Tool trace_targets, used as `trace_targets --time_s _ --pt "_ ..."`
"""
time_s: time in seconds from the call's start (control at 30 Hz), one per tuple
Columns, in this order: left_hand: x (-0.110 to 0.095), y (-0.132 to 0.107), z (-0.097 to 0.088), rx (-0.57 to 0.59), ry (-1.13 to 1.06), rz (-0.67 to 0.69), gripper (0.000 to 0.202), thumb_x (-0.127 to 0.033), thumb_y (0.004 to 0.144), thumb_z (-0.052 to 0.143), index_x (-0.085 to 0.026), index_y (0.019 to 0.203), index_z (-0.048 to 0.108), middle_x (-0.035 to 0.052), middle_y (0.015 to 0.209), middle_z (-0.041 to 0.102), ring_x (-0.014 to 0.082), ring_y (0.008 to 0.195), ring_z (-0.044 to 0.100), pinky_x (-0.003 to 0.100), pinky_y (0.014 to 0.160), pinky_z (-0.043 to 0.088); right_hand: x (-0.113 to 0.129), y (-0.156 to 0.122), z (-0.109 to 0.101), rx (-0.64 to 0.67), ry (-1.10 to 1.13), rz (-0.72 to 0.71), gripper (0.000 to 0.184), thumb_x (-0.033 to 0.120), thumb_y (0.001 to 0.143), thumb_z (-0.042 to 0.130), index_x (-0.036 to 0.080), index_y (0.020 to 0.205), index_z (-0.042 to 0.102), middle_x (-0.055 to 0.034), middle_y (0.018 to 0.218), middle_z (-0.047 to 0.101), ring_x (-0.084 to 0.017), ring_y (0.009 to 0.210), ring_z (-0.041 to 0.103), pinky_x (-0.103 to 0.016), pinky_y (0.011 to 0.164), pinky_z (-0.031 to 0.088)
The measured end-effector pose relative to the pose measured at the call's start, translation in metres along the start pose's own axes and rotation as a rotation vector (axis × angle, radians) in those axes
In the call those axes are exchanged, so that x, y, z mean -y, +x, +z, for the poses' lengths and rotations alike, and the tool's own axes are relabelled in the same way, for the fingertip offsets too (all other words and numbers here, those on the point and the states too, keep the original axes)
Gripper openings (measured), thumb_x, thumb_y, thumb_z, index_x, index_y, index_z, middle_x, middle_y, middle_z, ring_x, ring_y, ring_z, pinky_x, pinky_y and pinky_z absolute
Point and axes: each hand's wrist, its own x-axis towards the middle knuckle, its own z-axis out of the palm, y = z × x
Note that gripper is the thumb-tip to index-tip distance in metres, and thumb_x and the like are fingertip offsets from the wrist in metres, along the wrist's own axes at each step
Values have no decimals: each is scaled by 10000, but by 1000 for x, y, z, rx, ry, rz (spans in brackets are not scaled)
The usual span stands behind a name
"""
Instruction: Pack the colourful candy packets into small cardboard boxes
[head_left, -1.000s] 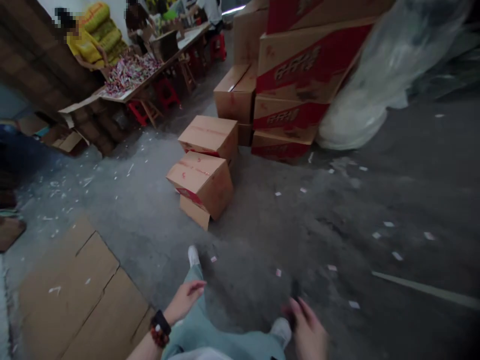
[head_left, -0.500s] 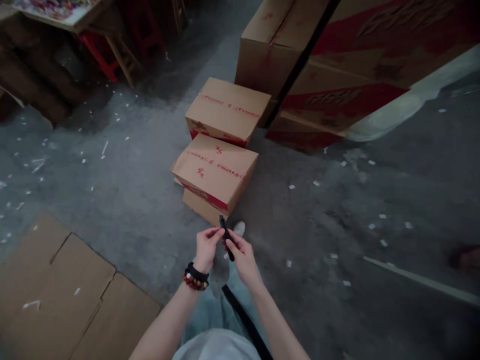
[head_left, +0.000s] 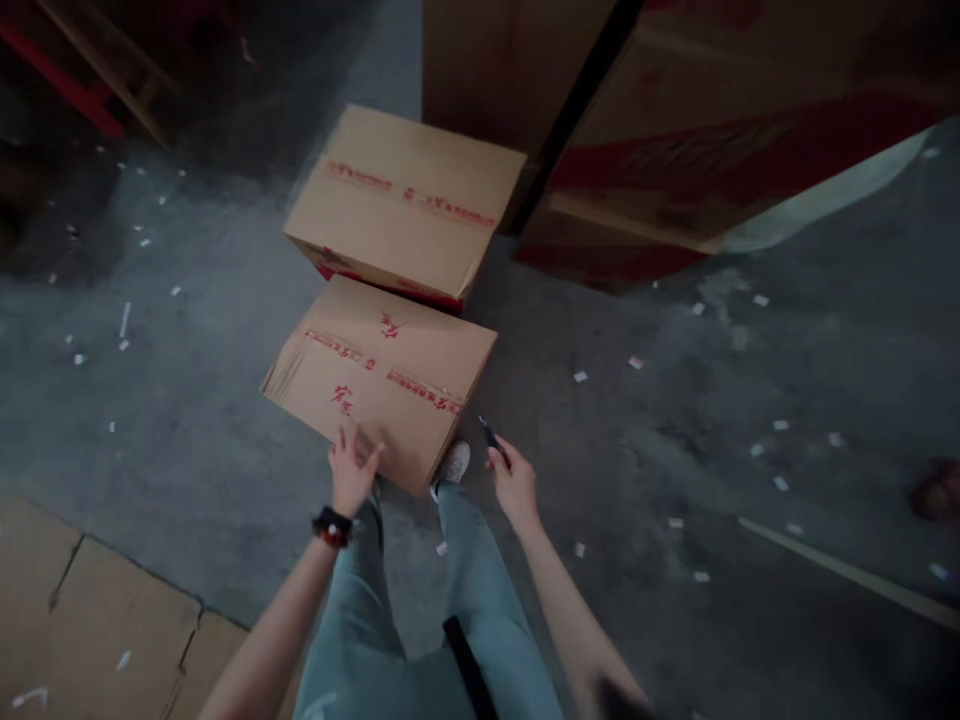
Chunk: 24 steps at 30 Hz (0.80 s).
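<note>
While at carton [head_left: 379, 375], left hand [head_left: 351, 472] outstretched.

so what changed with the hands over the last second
The left hand let go of the black tool and reached forward onto the near box, fingers spread. The right hand now keeps the tool alone in a closed grip, off to the right of that box. The person has stepped closer. The near box and the far box lie where they were, still taped shut.
</note>
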Motion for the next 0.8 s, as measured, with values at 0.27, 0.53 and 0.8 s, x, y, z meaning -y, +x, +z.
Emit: trace_targets --time_s 0.27,0.53,0.8 --pt "9 89 21 -76 502 63 680 -606 875 456 -336 1487 326 63 1617 136 483 1437 62 774 1040 96 8 38 40 -48 -41 -102 616 517 880 400 93 1270 617 -160 1178 659 -197 751 637 -334 788 504" --pt "22 94 22 -88 478 174 687 -566 881 462 -240 1479 373 114 1584 247 376 1464 106 608 1153 77 31 69 49 -63 -125 -152 591 476 900 379 70 1243 637 -153 969 712 -226 723 633 -357 762 501" --pt "18 91 23 -72 453 146 699 -578 871 479 -255 1481 366 87 1601 201 386 1466 79 614 1147 93 49 74 54 -98 -416 -103 491 354 912 405 65 1221 655 -194 958 713 -288 777 673 -367 730 473"
